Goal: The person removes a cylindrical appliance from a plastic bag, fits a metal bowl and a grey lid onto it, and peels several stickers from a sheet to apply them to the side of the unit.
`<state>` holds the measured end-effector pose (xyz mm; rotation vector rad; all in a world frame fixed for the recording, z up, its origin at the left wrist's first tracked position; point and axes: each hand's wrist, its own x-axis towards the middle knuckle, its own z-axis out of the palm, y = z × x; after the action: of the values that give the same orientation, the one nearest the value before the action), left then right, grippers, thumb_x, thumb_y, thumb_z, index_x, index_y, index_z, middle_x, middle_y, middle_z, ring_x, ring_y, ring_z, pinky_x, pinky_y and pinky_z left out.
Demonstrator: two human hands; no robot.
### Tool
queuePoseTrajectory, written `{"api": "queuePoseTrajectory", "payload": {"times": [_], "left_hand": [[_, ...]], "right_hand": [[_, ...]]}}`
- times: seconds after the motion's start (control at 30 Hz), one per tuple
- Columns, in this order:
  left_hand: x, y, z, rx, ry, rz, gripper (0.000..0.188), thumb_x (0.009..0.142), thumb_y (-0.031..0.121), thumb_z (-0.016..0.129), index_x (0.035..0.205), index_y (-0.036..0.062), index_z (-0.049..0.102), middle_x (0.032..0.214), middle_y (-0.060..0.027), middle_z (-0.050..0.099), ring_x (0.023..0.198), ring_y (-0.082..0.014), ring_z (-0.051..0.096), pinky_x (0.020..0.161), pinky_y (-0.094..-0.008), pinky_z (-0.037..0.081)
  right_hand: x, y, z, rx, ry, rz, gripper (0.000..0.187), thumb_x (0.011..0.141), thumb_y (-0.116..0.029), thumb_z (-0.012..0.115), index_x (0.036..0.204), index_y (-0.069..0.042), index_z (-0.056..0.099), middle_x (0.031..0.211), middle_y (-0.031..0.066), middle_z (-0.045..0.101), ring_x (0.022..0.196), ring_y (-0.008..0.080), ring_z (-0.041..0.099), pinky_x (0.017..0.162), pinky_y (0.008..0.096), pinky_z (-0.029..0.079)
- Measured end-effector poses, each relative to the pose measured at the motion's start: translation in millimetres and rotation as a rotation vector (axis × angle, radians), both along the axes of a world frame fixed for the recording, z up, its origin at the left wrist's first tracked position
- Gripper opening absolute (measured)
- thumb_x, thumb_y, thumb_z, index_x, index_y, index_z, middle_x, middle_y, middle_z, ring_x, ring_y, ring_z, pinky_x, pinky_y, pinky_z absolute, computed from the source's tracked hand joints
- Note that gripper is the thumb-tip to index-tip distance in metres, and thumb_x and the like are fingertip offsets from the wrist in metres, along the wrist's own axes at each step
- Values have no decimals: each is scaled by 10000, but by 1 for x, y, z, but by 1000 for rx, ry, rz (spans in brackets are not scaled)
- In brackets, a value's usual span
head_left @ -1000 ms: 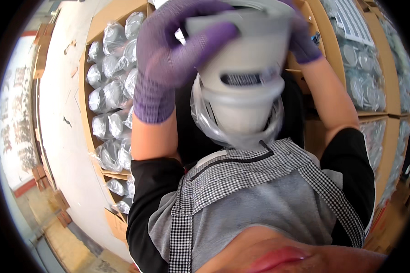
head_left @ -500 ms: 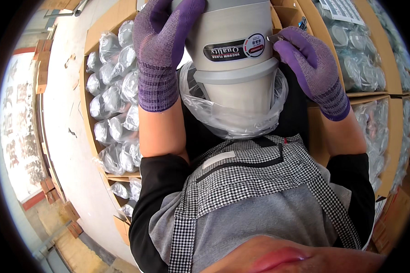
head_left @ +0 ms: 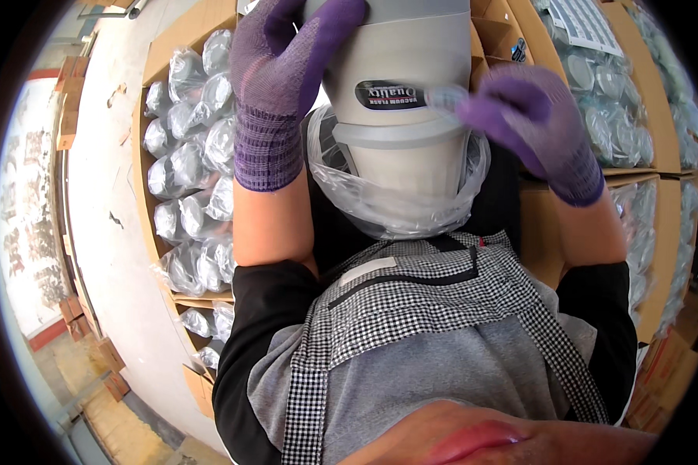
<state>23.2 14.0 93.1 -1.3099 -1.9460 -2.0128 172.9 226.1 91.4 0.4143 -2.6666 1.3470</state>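
A grey vacuum flask [head_left: 419, 50] stands in front of my body, its lower part inside a clear plastic bag [head_left: 380, 213] that is pushed down around it. My left hand [head_left: 283, 58], in a purple knitted glove, grips the flask's far left side; some of the fingertips are cut off by the top edge. My right hand [head_left: 531, 116], gloved alike and blurred by motion, pinches the right end of a dark label [head_left: 392, 94] on the flask's side. That end is pulled up off the surface, while the label's left part lies flat on the flask.
On the left, a cardboard box [head_left: 151, 155] holds several rows of bagged flasks [head_left: 190, 163]. More boxes with bagged flasks [head_left: 609, 101] stand on the right, a printed sheet [head_left: 585, 23] on one. A divided carton [head_left: 492, 43] stands behind the flask.
My right hand has drawn the label's right end away from the flask; before, the whole label lay nearly flat. My left hand has stayed on the flask.
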Motion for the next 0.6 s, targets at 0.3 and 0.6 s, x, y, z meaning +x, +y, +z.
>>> {"api": "queuePoseTrajectory", "payload": {"times": [0.3,0.6], "left_hand": [[0,-8,-8,-2,-28,76,323,900,186,608,1082,-73,669,1069,-148,683,998,-224,631,924,-337,474],[-18,-14,-19,30,263,2,382,887,248,570,1060,-78,671,1077,-204,674,1060,-313,624,1060,-485,409]], "right_hand": [[-75,188,-77,-200,-340,-348,485,982,-509,502,849,-59,627,654,4,452,571,148,452,535,309,409],[-158,222,-203,1439,-800,-571,344,954,-225,572,1253,-100,690,1250,75,701,1138,270,680,874,469,561]]}}
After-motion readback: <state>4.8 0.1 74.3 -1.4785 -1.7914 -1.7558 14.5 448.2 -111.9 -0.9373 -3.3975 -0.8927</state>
